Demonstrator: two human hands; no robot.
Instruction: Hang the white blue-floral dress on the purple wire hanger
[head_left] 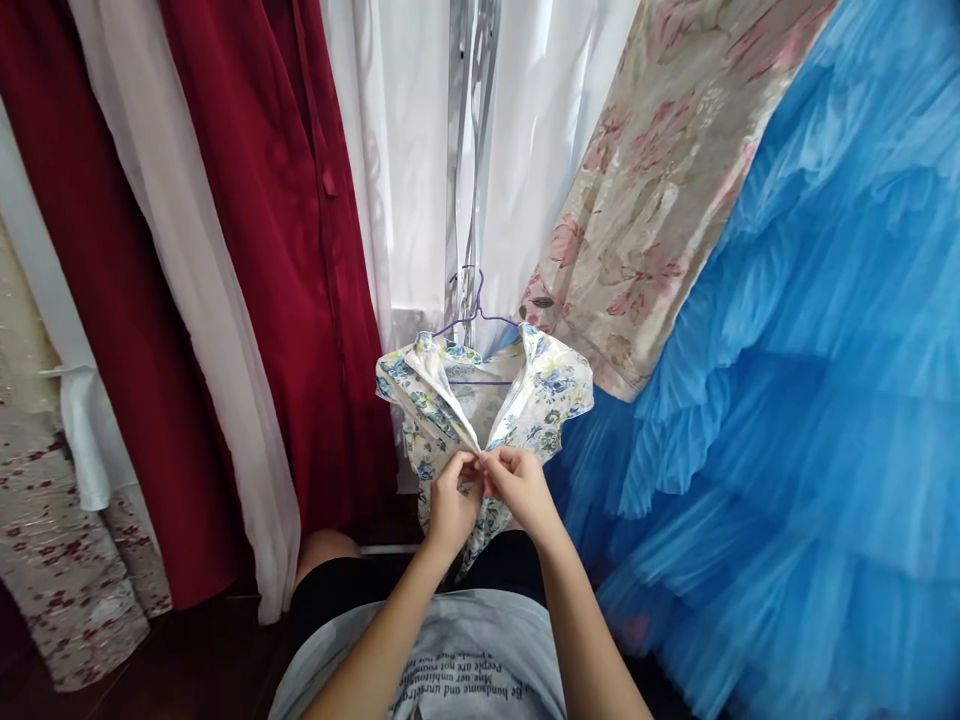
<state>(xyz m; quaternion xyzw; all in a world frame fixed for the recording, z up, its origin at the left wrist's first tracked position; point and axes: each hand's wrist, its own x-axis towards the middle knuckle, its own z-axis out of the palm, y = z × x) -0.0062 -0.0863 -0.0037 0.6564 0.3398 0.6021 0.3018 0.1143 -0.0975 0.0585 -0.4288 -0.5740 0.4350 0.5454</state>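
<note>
A small white garment with a blue flower print (551, 390) hangs on a purple wire hanger (480, 312) in front of me. My left hand (452, 500) and my right hand (517, 487) meet at its open front, just below the collar. Both hands are closed in a pinch on the two front edges of the floral garment, thumbs and fingertips pressed together. What lies between the fingertips is too small to make out. The lower part of the garment drops behind my hands.
Clothes hang all around: a dark red dress (262, 250) at left, white sheer fabric (397, 150) behind, a beige flowered dress (660, 180) at upper right, a blue tulle skirt (810, 400) at right. Dark floor (187, 660) lies below.
</note>
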